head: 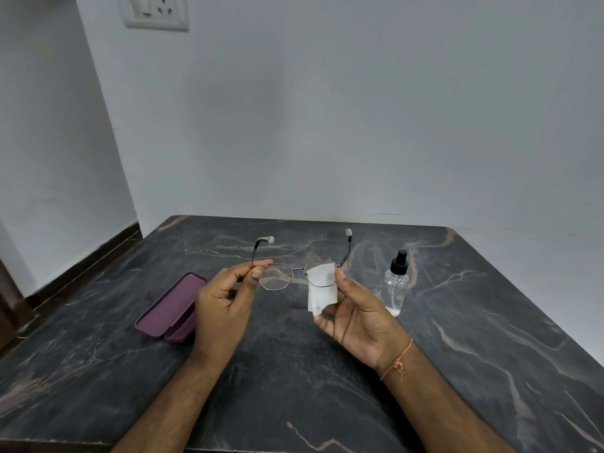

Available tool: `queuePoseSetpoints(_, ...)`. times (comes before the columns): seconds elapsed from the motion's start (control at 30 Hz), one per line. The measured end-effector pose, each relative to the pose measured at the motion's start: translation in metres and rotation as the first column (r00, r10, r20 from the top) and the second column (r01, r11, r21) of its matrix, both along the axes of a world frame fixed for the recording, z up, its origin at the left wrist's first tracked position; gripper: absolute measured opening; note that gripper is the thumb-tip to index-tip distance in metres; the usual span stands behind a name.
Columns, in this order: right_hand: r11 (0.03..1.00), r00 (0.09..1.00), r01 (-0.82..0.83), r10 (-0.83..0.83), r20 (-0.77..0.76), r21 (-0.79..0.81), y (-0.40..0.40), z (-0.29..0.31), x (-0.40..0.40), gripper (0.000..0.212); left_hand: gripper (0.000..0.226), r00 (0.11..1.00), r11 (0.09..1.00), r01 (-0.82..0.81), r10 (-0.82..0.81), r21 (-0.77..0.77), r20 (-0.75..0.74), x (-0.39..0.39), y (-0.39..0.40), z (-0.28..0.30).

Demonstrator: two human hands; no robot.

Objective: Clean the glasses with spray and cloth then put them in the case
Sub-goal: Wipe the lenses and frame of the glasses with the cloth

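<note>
the glasses (295, 273) are held up off the table (457, 354) between the two hands, their long axis running straight across from one hand to the other, temples open and pointing away from the person. the left hand (225, 300) pinches the frame at its own end, thumb and forefinger closed on the corner where the temple hinges, the other fingers curled loosely beneath. the right hand (354, 313) holds the white cloth (322, 287) folded over the lens nearest it, thumb on the near face and fingers behind, so that lens is clamped in cloth between them.

the relation that matters for the wipe: the covered lens lies just off the right thumb tip, and the bare lens lies further along the same axis, toward the left hand. judging by this, the rubbing is on the first lens, and reaching the second means sliding the cloth leftward along the frame while the left hand holds steady.

the spray bottle (396, 284) stands upright on the table just beyond and outside the right hand. the purple case (171, 307) lies open, just outside the left hand and partly behind it, so the left hand is the nearer one for stowing.
</note>
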State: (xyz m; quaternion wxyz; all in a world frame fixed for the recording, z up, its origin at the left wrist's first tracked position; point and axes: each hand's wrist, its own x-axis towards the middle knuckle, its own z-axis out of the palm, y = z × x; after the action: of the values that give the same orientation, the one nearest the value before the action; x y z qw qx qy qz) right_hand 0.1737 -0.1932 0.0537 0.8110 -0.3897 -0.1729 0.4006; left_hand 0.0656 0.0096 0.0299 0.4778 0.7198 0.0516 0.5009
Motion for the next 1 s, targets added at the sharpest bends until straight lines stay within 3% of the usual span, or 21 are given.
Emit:
queuePoseSetpoints(0.07,0.998,0.998,0.060,-0.061,-0.011,-0.021,-0.0001,0.0007,-0.0002,0.025,0.019,1.000,1.000,0.000,0.000,-0.004,0.000,-0.0001,-0.0002,-0.0004)
queuePoseSetpoints(0.1,0.997,0.997,0.073,-0.074,-0.010,-0.023,0.0004,0.0007,0.0002,0.026,0.019,1.000,1.000,-0.001,0.001,-0.003,-0.004,-0.0002,-0.0001,-0.0010)
queuePoseSetpoints(0.23,1.000,1.000,0.011,-0.011,0.011,-0.004,0.0016,0.0009,0.0005,0.066,0.020,1.000,1.000,0.004,-0.004,0.000,-0.021,0.0003,0.0001,-0.0023)
queuePoseSetpoints(0.4,0.998,0.999,0.046,-0.047,-0.015,-0.049,0.0029,0.0017,-0.0009,0.054,0.021,1.000,0.999,-0.010,0.009,-0.031,-0.015,-0.0014,-0.0013,0.0010)
queuePoseSetpoints(0.5,0.989,0.990,0.125,-0.129,-0.049,-0.079,0.0023,0.0042,-0.0015,0.017,0.020,1.000,1.000,-0.007,0.007,-0.013,-0.015,-0.0008,-0.0006,-0.0001)
queuePoseSetpoints(0.53,0.988,0.989,0.130,-0.134,-0.054,-0.078,0.0021,0.0041,-0.0011,0.014,0.020,1.000,1.000,-0.003,0.003,-0.005,-0.013,-0.0005,-0.0003,-0.0004)
queuePoseSetpoints(0.73,0.986,0.991,0.116,-0.123,-0.054,-0.119,0.0036,0.0049,-0.0032,0.033,0.022,1.000,0.999,-0.019,0.018,-0.033,-0.019,-0.0003,0.0010,-0.0012)
queuePoseSetpoints(1.0,0.979,0.986,0.158,-0.164,-0.040,-0.131,0.0049,-0.0001,0.0013,0.029,0.024,0.999,0.999,-0.041,0.041,-0.005,-0.016,0.0015,0.0043,-0.0044)
